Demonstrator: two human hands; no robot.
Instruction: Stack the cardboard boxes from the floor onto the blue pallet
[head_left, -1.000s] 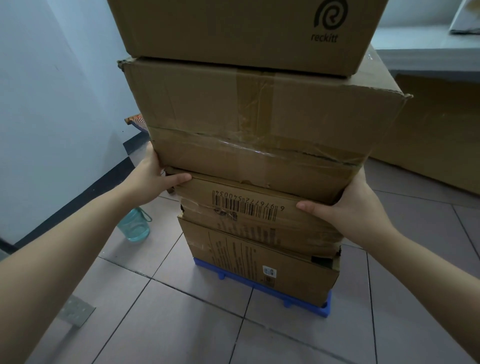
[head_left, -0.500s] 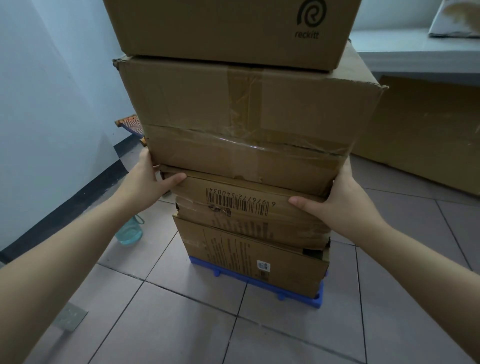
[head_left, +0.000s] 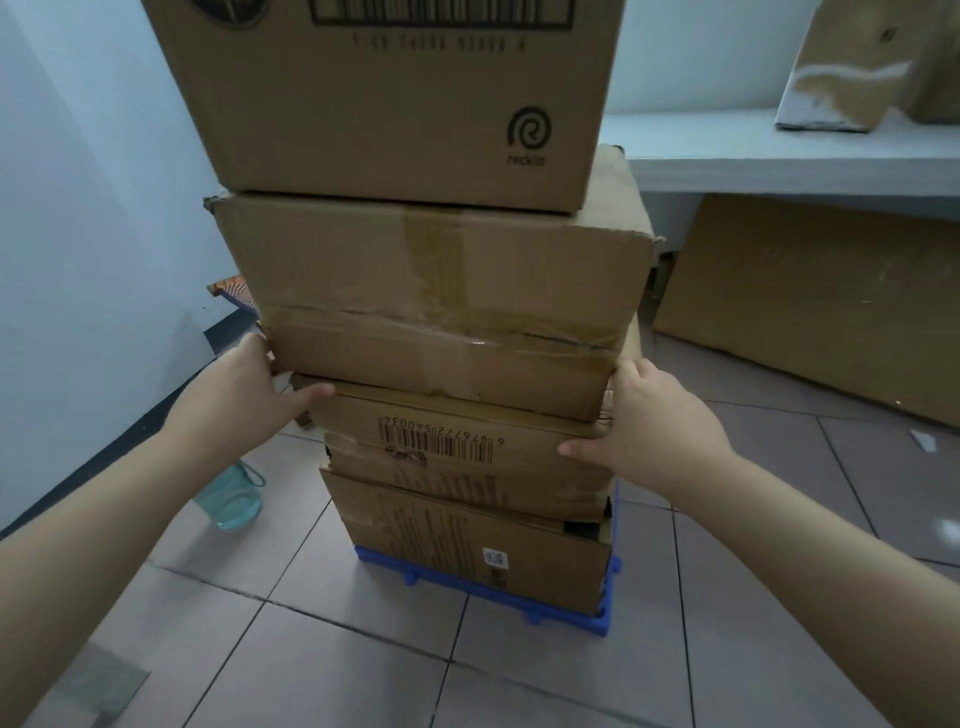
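Right hand (head_left: 649, 426) has slid from under the taped brown cardboard box (head_left: 441, 306) to its corner; left hand (head_left: 254, 395) unchanged. Both press flat, open-palmed, gripping nothing. Four-box stack sits between them on the blue plastic pallet (head_left: 597, 621); likely final squaring.

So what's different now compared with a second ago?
Little. The right hand slid up a bit along the stack's right corner, reaching the taped box; the left hand kept its grip at the left corner. The view tilted up, showing more of the top box. The four boxes, the blue pallet and the teal bottle stayed put.
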